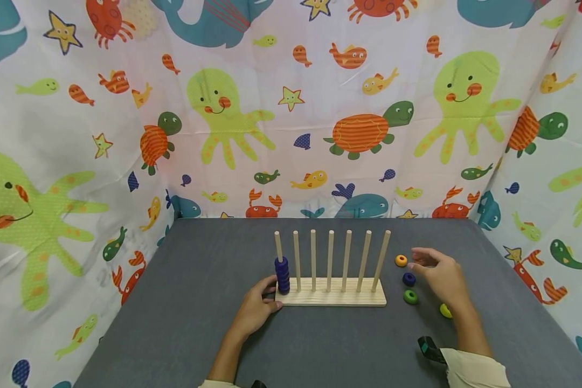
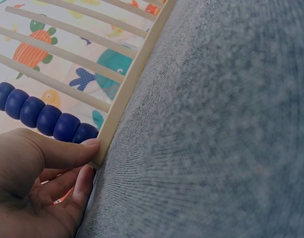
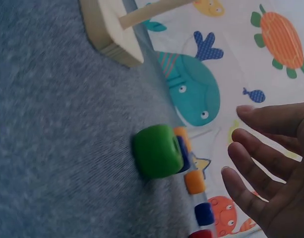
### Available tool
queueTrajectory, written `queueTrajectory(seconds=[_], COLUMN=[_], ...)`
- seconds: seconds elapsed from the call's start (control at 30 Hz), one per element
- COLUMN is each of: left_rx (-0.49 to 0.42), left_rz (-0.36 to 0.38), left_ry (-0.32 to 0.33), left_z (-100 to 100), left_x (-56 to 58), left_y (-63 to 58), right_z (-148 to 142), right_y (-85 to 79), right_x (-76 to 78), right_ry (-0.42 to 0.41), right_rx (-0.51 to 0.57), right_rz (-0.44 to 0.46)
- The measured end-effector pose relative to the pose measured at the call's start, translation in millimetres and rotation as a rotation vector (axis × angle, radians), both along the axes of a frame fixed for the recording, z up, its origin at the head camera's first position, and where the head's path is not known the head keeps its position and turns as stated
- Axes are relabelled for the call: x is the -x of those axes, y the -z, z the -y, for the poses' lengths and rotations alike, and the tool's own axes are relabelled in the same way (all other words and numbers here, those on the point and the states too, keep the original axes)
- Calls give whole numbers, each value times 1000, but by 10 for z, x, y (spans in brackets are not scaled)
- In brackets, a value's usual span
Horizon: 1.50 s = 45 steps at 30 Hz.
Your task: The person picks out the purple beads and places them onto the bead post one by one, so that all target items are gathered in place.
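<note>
A wooden peg stand (image 1: 330, 299) with several upright pegs is on the grey table. Dark blue beads (image 1: 282, 276) are stacked on its leftmost peg; the other pegs are bare. My left hand (image 1: 256, 306) grips the left end of the base, thumb along its front edge in the left wrist view. To the right of the stand, my right hand (image 1: 441, 275) hovers over loose beads with fingers loosely spread, holding nothing. Near it lie an orange bead (image 1: 401, 261), a blue bead (image 1: 409, 279), a green bead (image 1: 410, 297) and a yellow-green bead (image 1: 445, 311), partly hidden by the wrist.
In the right wrist view, another orange bead (image 3: 195, 182), a blue bead (image 3: 204, 213) and a red bead (image 3: 200, 234) lie farther off. A sea-animal curtain (image 1: 310, 129) hangs behind the grey table (image 1: 199, 269) and along both sides.
</note>
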<state>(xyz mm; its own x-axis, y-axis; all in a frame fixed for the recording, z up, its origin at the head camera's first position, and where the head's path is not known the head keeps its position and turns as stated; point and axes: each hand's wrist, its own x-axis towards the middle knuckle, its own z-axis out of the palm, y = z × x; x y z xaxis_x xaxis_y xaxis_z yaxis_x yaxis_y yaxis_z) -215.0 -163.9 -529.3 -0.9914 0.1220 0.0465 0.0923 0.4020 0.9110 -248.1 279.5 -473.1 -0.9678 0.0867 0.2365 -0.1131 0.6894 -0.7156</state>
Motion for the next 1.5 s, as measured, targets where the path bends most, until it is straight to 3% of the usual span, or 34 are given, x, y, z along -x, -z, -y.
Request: queueTrajectory(seconds=[0.47, 1.0, 1.5], left_rx=[8, 26, 14], left_rz=[-6, 17, 6], left_ry=[2, -16, -13], left_z=[5, -13, -1], left_x=[10, 2, 1], left_y=[7, 8, 1], right_z=[-98, -110, -135], right_y=[197, 297, 248], right_x=[74, 101, 75], right_ry=[-98, -132, -96], right_rx=[-31, -30, -37], right_rz=[252, 275, 296])
